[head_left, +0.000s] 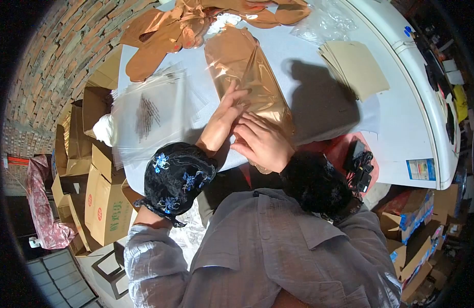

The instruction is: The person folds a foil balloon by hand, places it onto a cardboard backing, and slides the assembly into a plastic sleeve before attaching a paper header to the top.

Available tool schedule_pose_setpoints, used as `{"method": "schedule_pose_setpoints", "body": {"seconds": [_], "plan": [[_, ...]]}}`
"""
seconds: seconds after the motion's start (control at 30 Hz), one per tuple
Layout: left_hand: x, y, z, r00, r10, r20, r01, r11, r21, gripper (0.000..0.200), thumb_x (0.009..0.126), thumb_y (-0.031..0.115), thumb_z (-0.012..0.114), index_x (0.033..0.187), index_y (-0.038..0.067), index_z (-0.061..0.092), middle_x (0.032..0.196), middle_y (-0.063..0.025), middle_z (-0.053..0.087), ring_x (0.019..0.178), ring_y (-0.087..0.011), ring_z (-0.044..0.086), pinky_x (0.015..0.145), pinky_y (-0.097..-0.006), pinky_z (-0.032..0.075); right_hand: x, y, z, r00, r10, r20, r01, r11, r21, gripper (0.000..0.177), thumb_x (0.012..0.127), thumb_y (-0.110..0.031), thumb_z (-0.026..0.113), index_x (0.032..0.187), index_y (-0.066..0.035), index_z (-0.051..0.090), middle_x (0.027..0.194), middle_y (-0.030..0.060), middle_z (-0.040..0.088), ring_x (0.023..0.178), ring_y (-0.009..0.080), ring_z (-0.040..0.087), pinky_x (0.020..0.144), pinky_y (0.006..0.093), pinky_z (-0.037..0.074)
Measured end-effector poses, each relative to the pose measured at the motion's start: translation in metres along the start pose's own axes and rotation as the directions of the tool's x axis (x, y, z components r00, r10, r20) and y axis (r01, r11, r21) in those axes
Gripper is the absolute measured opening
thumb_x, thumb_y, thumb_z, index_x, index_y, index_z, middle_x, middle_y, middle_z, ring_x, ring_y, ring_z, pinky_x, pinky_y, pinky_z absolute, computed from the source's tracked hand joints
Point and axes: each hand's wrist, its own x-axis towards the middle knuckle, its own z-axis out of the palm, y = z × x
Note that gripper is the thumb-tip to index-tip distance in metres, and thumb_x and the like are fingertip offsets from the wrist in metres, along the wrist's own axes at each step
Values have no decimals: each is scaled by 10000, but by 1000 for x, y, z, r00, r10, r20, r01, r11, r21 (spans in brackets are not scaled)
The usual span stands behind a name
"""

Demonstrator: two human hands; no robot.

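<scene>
A long clear plastic bag (268, 84) with a smooth brown folded garment inside lies on the white-covered table, its near end reaching the table edge. My left hand (224, 115) is on the bag's left side, index finger stretched along it and the other fingers bent over the plastic. Close beside it, my right hand (265, 138) has bent fingers gathered on the bag's near part. The fingertips of both hands almost meet, and what exactly they pinch is partly hidden. Left of my hands lies a stack of clear flat bags (168, 110) with dark printing.
Brown garments (168, 31) are heaped at the far edge, by a small white bundle (224, 21). Beige cards (355, 66) and crumpled clear plastic (324, 23) lie at the right. Cardboard boxes (106, 200) stand left below the table; a black cable bundle (359, 167) sits right.
</scene>
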Motion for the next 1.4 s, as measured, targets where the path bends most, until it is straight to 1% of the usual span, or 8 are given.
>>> {"method": "schedule_pose_setpoints", "body": {"seconds": [0.2, 0.6, 0.8, 0.9, 1.0, 1.07, 1.13, 1.4], "plan": [[4, -26, -3, 985, 160, -59, -122, 904, 409, 433, 1001, 62, 386, 1411, -23, 495, 1626, -157, 233, 1482, -282, 270, 1194, -350, 227, -1, 3, 5, 998, -19, -59, 18, 1000, -15, 309, 867, -256, 707, 1031, -6, 629, 1120, 181, 636, 1133, 377, 589, 1012, 451, 461], [6, -47, 2, 961, 258, -96, -168, 825, 540, 452, 980, -75, 421, 1432, -73, 410, 1606, -170, 230, 1435, -295, 371, 1167, -331, 305, -3, 51, -33, 998, 64, 9, -62, 988, -143, 390, 855, -130, 686, 1217, -8, 608, 1337, 175, 579, 1311, 389, 492, 1123, 461, 378], [3, -33, -1, 986, 100, -134, -86, 991, 106, 386, 1019, -9, 390, 1395, -48, 467, 1565, -157, 325, 1378, -246, 428, 1163, -338, 311, -4, 53, -27, 998, 54, 20, -50, 987, -153, 454, 858, -188, 724, 1251, -6, 589, 1371, 187, 557, 1310, 412, 484, 1126, 493, 359], [3, -14, -8, 965, -163, -204, 44, 871, -490, 374, 1010, 10, 370, 1358, -25, 503, 1449, -135, 489, 1112, -209, 602, 979, -333, 483, -4, 51, -25, 999, 51, 8, -48, 984, -170, 452, 866, -199, 717, 1251, 1, 591, 1370, 194, 559, 1299, 410, 494, 1121, 489, 364], [-4, 4, -12, 933, -47, -356, -99, 919, -381, 358, 1010, 11, 369, 1329, -3, 531, 1371, -93, 560, 1185, -202, 569, 1012, -337, 467, -3, 51, -25, 999, 51, 2, -50, 985, -168, 436, 872, -194, 708, 1245, 3, 597, 1369, 198, 561, 1300, 405, 495, 1119, 484, 367], [-4, -24, -36, 901, 353, -251, -234, 884, 404, 364, 976, 23, 435, 1323, 17, 542, 1384, -136, 558, 1281, -305, 522, 1062, -387, 431, -2, 50, -25, 997, 76, 15, -73, 986, -153, 416, 879, -171, 699, 1245, -2, 599, 1383, 194, 553, 1323, 398, 479, 1124, 479, 364], [-8, -27, -39, 865, 499, -57, -202, 450, 870, 386, 948, 22, 466, 1326, 21, 545, 1397, -161, 545, 1305, -363, 496, 1088, -413, 404, -2, 49, -25, 997, 73, 13, -70, 986, -154, 414, 878, -169, 700, 1239, 5, 598, 1377, 197, 556, 1316, 397, 483, 1121, 476, 366], [-4, -30, -28, 895, 445, -16, -59, 154, 986, 424, 959, 191, 539, 1374, 106, 521, 1408, -107, 519, 1378, -345, 409, 1130, -568, 267, 3, 45, -28, 1000, 24, -18, -27, 985, -173, 417, 850, -192, 723, 1187, 26, 608, 1303, 219, 584, 1253, 401, 517, 1088, 472, 385]]}}
